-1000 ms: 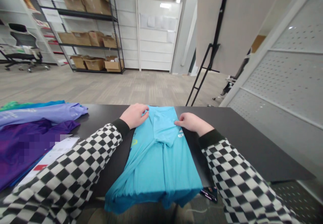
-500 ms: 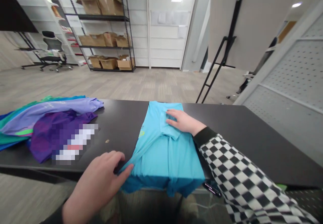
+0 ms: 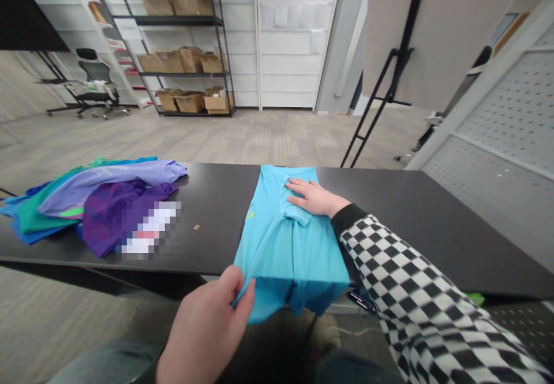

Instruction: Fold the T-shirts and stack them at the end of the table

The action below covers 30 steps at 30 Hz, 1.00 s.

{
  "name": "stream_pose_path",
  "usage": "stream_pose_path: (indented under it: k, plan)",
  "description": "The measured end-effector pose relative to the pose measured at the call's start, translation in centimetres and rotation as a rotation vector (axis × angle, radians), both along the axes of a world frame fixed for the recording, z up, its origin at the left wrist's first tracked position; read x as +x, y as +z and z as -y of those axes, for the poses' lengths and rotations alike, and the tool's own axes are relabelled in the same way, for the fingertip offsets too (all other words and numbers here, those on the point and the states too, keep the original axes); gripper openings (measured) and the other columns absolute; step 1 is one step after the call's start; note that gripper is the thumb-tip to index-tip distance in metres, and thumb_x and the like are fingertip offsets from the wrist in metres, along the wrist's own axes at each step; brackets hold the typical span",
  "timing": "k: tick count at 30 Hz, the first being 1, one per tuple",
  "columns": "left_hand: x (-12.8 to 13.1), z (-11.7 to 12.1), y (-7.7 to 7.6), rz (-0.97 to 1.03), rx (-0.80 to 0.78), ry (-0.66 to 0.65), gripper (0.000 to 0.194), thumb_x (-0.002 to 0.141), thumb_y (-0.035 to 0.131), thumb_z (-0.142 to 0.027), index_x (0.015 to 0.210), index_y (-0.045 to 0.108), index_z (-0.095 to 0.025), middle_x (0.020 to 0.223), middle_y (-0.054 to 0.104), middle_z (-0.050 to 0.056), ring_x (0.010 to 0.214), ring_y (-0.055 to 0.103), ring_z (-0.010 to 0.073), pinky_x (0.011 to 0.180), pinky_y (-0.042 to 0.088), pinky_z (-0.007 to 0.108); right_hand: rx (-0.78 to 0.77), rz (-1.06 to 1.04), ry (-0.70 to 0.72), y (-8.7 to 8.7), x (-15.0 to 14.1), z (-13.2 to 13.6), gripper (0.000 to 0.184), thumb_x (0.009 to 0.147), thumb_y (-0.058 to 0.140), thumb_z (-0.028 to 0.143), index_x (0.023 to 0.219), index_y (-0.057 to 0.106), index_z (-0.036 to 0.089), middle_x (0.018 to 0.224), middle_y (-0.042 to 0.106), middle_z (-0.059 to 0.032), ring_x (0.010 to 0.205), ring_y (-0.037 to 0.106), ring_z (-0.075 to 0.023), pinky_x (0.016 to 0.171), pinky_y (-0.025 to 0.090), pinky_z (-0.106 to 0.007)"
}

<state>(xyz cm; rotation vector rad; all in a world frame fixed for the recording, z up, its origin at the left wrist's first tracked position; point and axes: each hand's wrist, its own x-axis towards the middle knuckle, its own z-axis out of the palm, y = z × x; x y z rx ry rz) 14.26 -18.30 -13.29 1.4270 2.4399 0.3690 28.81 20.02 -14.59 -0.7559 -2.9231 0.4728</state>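
Note:
A light blue T-shirt point(image 3: 289, 245) lies folded lengthwise on the black table point(image 3: 415, 222), its bottom hem hanging over the near edge. My right hand point(image 3: 314, 197) rests flat on the shirt's upper part with fingers spread, pressing the folded sleeve down. My left hand point(image 3: 208, 329) is below the table's near edge and pinches the shirt's lower left corner between thumb and fingers.
A heap of purple, lilac, green and blue garments point(image 3: 99, 199) lies on the table's left side, with a blurred label beside it. A dark phone point(image 3: 362, 303) sticks out under the shirt at the near edge. Shelves with cardboard boxes point(image 3: 182, 60) and a board stand point(image 3: 389, 84) are behind.
My left hand left the shirt's collar, came back to the near edge and took hold of the lower left corner. My right hand stayed flat on the upper part.

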Motion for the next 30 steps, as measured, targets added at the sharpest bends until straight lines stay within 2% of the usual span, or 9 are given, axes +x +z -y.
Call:
stream_pose_path:
  k: [4,10,12,15,18,21,23,26,30]
  plan:
    - [3.4,-0.7,-0.4,0.072,-0.071,-0.096,0.041,0.107,0.038,-0.066,0.090,0.057,-0.033,0.079,0.074,0.009,0.078,0.076,0.0299,0.070,0.043,0.042,-0.004,-0.021,0.005,-0.2,0.1,-0.3,0.071,0.116,0.054,0.061,0.178,0.048,0.027,0.187,0.035,-0.0148,0.176,0.030,-0.0365,0.142,0.016,-0.068]
    - [5.4,-0.2,-4.3,0.071,-0.405,-0.248,0.026,0.104,0.054,-0.050,0.103,0.069,-0.029,0.105,0.083,0.018,0.103,0.081,0.0419,0.081,0.050,0.048,-0.064,-0.085,0.034,-0.4,0.5,-1.1,0.071,0.112,0.065,0.057,0.175,0.054,0.026,0.185,0.040,-0.0142,0.174,0.034,-0.0359,0.143,0.018,-0.065]
    - [4.6,0.3,-4.1,0.126,-0.404,-0.279,0.030,0.101,0.060,-0.055,0.092,0.070,-0.028,0.103,0.083,0.015,0.102,0.080,0.0394,0.081,0.049,0.046,-0.080,-0.100,0.037,-0.5,0.6,-1.3,0.071,0.110,0.068,0.055,0.174,0.055,0.026,0.184,0.042,-0.0136,0.174,0.035,-0.0363,0.144,0.018,-0.065]
    - [1.8,-0.7,-1.3,0.317,-0.169,-0.337,0.045,0.106,0.056,-0.066,0.082,0.068,-0.029,0.081,0.077,0.005,0.080,0.072,0.0264,0.071,0.045,0.038,-0.090,-0.115,0.030,-0.5,0.5,-1.4,0.071,0.110,0.069,0.055,0.174,0.055,0.027,0.182,0.045,-0.0133,0.173,0.036,-0.0363,0.144,0.018,-0.065]
    - [-2.2,-5.6,2.3,0.312,0.233,-0.265,0.050,0.110,0.048,-0.066,0.084,0.068,-0.028,0.075,0.070,0.001,0.071,0.063,0.0207,0.068,0.045,0.035,-0.088,-0.119,0.015,-0.5,0.4,-1.1,0.069,0.112,0.065,0.055,0.174,0.055,0.026,0.182,0.046,-0.0131,0.173,0.036,-0.0355,0.144,0.019,-0.064]
    - [-6.8,-14.1,3.8,0.203,0.497,-0.219,0.041,0.109,0.048,-0.058,0.090,0.068,-0.026,0.087,0.075,0.004,0.084,0.068,0.0235,0.078,0.053,0.035,-0.061,-0.114,0.009,-0.5,0.4,-0.7,0.068,0.113,0.063,0.055,0.174,0.055,0.025,0.182,0.045,-0.0136,0.173,0.036,-0.0357,0.144,0.018,-0.065]
    - [-9.6,-20.3,3.2,0.062,0.483,-0.152,0.038,0.106,0.053,-0.056,0.097,0.072,-0.025,0.098,0.080,0.008,0.095,0.073,0.0293,0.088,0.056,0.041,-0.036,-0.112,0.011,-0.5,0.4,-0.5,0.068,0.113,0.063,0.055,0.174,0.055,0.025,0.183,0.044,-0.0140,0.173,0.036,-0.0363,0.144,0.019,-0.065]
    - [-12.8,-28.1,1.0,-0.151,0.343,-0.011,0.049,0.100,0.061,-0.068,0.087,0.072,-0.023,0.107,0.082,0.021,0.113,0.072,0.0450,0.100,0.054,0.061,-0.015,-0.107,0.018,-0.5,0.5,-0.4,0.068,0.113,0.063,0.056,0.174,0.054,0.026,0.183,0.044,-0.0137,0.173,0.036,-0.0364,0.144,0.020,-0.065]
    - [-14.9,-34.0,-1.2,-0.134,0.295,0.001,0.040,0.095,0.067,-0.064,0.088,0.073,-0.025,0.116,0.081,0.021,0.127,0.067,0.0507,0.107,0.050,0.071,-0.022,-0.098,0.023,-0.4,0.6,-0.4,0.069,0.113,0.063,0.057,0.175,0.054,0.026,0.183,0.043,-0.0137,0.173,0.036,-0.0363,0.144,0.019,-0.065]
